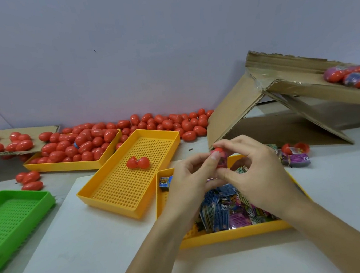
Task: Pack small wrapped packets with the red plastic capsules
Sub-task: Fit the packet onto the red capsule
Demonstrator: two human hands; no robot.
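Note:
Both hands meet above the near yellow tray [234,234] that holds several small wrapped packets [226,213]. My left hand [189,179] and my right hand [250,173] together pinch one red capsule [219,159] with a pinkish packet showing in it. An opened red capsule [138,162] lies in the empty perforated yellow tray [123,192] to the left. Many shut red capsules [83,143] fill a third yellow tray [67,164] at the back left and spread along the wall.
A green perforated tray [11,220] sits at the left edge. A torn cardboard box [280,95] leans at the right, with filled capsules [351,77] on top. Loose packets and an opened capsule [295,154] lie beside it. Flat cardboard [5,140] carries more capsules far left.

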